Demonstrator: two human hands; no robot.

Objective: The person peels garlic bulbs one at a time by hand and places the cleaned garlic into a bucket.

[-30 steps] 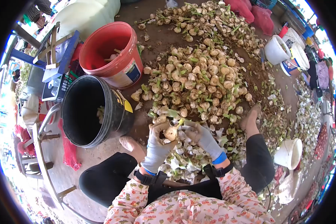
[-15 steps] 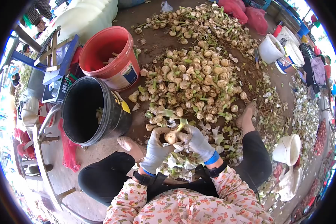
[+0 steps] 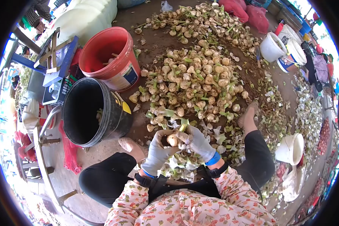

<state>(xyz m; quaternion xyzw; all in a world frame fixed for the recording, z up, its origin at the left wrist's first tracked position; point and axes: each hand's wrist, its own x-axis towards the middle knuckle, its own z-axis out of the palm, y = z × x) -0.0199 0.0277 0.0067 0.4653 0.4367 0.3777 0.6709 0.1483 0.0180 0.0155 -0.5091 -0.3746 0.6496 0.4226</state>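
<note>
In front of my lap I hold a pale, round onion (image 3: 172, 140) with a short, thick green stem pointing up and away. My left hand (image 3: 158, 150), in a light grey glove, is closed around the onion's left side. My right hand (image 3: 200, 144), gloved the same way, pinches at its right side, with thumb and fingers close to the stem; any loose skin between them is too small to make out. Below both hands lies a litter of pale and green peelings (image 3: 180, 164). Just beyond them rises a pile of onions (image 3: 194, 81) with stem stubs.
A black bucket (image 3: 118, 122) and a red bucket (image 3: 128, 64) stand tilted at my left. Another onion heap (image 3: 199, 22) lies farther back. A knife (image 3: 258, 56) rests beside the pile. White buckets (image 3: 272, 47) stand at the back right, and a small white bucket (image 3: 288, 150) at right.
The onion has turned slightly in my hands and shows less of itself. My right fingers have moved inward over its right side, near the stem.
</note>
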